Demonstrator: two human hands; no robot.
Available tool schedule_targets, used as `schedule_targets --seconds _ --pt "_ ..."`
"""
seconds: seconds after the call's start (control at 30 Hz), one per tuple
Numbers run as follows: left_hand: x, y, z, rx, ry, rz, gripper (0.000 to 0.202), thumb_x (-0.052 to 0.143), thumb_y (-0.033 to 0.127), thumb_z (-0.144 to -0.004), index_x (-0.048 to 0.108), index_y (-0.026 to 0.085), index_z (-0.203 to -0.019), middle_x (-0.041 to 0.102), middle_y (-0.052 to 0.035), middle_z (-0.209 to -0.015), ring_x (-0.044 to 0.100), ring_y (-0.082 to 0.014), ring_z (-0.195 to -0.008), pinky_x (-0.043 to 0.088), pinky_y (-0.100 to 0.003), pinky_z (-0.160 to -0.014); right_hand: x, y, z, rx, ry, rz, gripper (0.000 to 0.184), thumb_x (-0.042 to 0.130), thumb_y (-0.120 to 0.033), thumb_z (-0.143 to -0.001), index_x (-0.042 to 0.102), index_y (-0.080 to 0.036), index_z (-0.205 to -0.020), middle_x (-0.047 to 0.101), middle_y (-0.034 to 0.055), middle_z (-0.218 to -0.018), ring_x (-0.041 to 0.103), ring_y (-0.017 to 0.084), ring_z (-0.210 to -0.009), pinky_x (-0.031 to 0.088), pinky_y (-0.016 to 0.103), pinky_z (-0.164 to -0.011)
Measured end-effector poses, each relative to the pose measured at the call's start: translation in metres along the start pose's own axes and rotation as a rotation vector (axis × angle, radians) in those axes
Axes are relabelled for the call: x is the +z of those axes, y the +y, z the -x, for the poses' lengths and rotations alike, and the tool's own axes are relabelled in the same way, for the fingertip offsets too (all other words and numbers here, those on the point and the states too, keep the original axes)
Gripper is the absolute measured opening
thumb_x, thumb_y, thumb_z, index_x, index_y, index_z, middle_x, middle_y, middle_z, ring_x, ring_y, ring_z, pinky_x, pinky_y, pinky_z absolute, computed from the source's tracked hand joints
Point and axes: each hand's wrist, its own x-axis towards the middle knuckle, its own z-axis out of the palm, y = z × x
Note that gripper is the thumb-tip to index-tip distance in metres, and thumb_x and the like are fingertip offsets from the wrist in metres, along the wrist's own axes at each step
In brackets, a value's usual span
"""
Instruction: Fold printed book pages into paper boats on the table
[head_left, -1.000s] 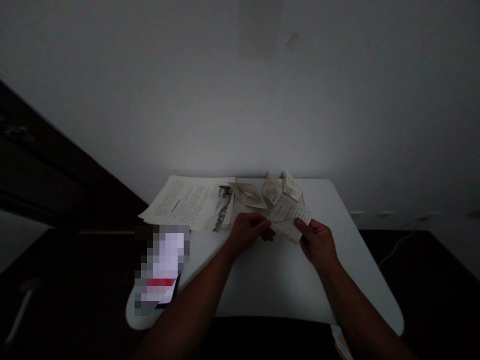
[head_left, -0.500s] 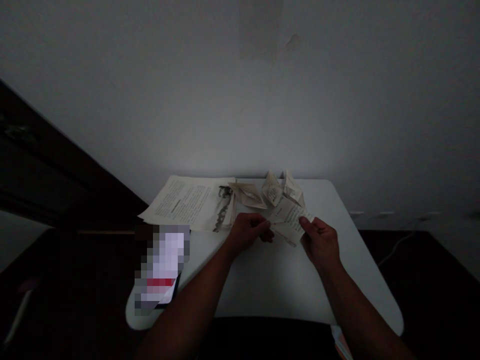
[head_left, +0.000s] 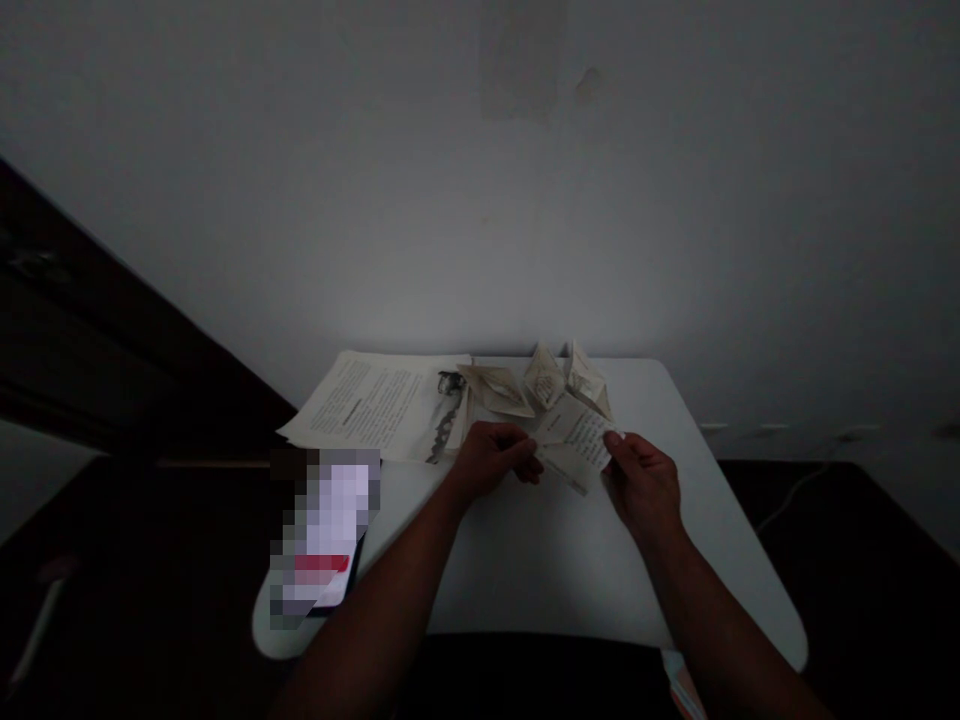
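Folded sheet: printed paper [head_left: 576, 442], held above the table [head_left: 555, 560], toward its far edge at 12 o'clock.
Left hand [head_left: 491, 462]: pinches the sheet's 9 o'clock edge.
Right hand [head_left: 642, 482]: grips its 3 o'clock edge, thumb on top.
Folded paper pieces: three [head_left: 541, 380] just beyond, at 12 o'clock.
Open pages [head_left: 379, 405]: one spread at 10 o'clock, overhanging the table's corner.
Phone [head_left: 324, 540]: at 8 o'clock, on the left rim.
Open room: bare tabletop toward 6 o'clock.
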Motion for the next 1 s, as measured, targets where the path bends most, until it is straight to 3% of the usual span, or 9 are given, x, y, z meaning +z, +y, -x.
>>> schedule_targets --seconds 0.17,0.33,0.47,0.67,0.73,0.83,0.9,1.0 --pt "-0.003 0.001 0.001 -0.031 -0.022 0.003 0.032 0.063 0.039 -0.073 0.059 0.008 -0.066 0.068 -0.0075 -0.060 0.064 -0.0148 -0.050 0.051 -0.023 -0.048 0.002 -0.003 0.000 0.013 0.008 -0.070 0.014 0.070 -0.030 -0.072 0.064 -0.017 -0.068 0.050 -0.0058 -0.050 0.048 0.008 -0.049 0.039 0.024 -0.052" --pt "-0.007 0.003 0.001 -0.067 -0.058 -0.026 0.032 0.063 0.039 -0.073 0.059 0.009 -0.065 0.067 -0.0070 -0.059 0.063 -0.0142 -0.049 0.051 -0.024 -0.048 -0.001 -0.003 -0.001 0.013 0.045 -0.005 0.014 0.072 -0.028 -0.068 0.065 -0.017 -0.073 0.059 -0.0036 -0.055 0.052 0.010 -0.049 0.042 0.025 -0.051" --pt "-0.013 0.009 0.001 -0.152 -0.068 -0.112 0.027 0.060 0.035 -0.074 0.057 0.009 -0.065 0.066 -0.0060 -0.058 0.062 -0.0138 -0.047 0.049 -0.023 -0.046 -0.006 -0.006 -0.001 0.014 -0.024 0.241 0.022 0.068 -0.036 -0.071 0.063 -0.015 -0.067 0.063 0.0006 -0.055 0.056 0.013 -0.050 0.044 0.026 -0.052" --pt "-0.016 0.020 0.012 -0.295 -0.132 -0.402 0.022 0.051 0.027 -0.076 0.055 0.011 -0.061 0.064 -0.0050 -0.057 0.058 -0.0114 -0.042 0.045 -0.021 -0.041 -0.012 -0.031 -0.001 0.081 -0.302 0.755 0.035 0.056 -0.047 -0.078 0.061 -0.015 -0.067 0.061 0.0022 -0.051 0.055 0.013 -0.044 0.043 0.026 -0.045" --pt "-0.014 0.017 0.018 -0.311 -0.130 -0.497 0.024 0.048 0.025 -0.076 0.055 0.011 -0.059 0.064 -0.0050 -0.057 0.057 -0.0108 -0.040 0.044 -0.020 -0.040 -0.009 -0.040 0.003 -0.015 -0.406 1.053 0.034 0.052 -0.045 -0.081 0.064 -0.016 -0.069 0.066 0.0046 -0.061 0.061 0.017 -0.055 0.048 0.030 -0.055" --pt "-0.010 0.010 0.023 -0.356 -0.096 -0.600 0.023 0.044 0.022 -0.073 0.056 0.011 -0.057 0.063 -0.0048 -0.055 0.057 -0.0109 -0.039 0.044 -0.020 -0.040 0.002 -0.043 0.019 -0.301 -0.379 1.430 0.037 0.047 -0.042 -0.085 0.065 -0.015 -0.101 0.068 0.0125 -0.100 0.064 0.026 -0.088 0.049 0.043 -0.080" --pt "-0.008 0.005 0.024 -0.360 -0.090 -0.659 0.024 0.043 0.021 -0.073 0.057 0.011 -0.056 0.063 -0.0051 -0.054 0.057 -0.0114 -0.040 0.044 -0.020 -0.039 0.011 -0.037 0.032 -0.489 -0.449 1.486 0.047 0.044 -0.040 -0.087 0.053 -0.011 -0.122 0.053 0.0162 -0.127 0.049 0.028 -0.117 0.041 0.045 -0.097" --pt "-0.007 0.003 0.023 -0.359 -0.096 -0.727 0.024 0.042 0.021 -0.072 0.059 0.010 -0.058 0.064 -0.0063 -0.057 0.057 -0.0117 -0.041 0.045 -0.021 -0.041 0.018 -0.019 0.049 -0.598 -0.603 1.514 0.061 0.043 -0.040 -0.088 0.030 -0.010 -0.139 0.030 0.0150 -0.144 0.029 0.027 -0.132 0.034 0.044 -0.104"
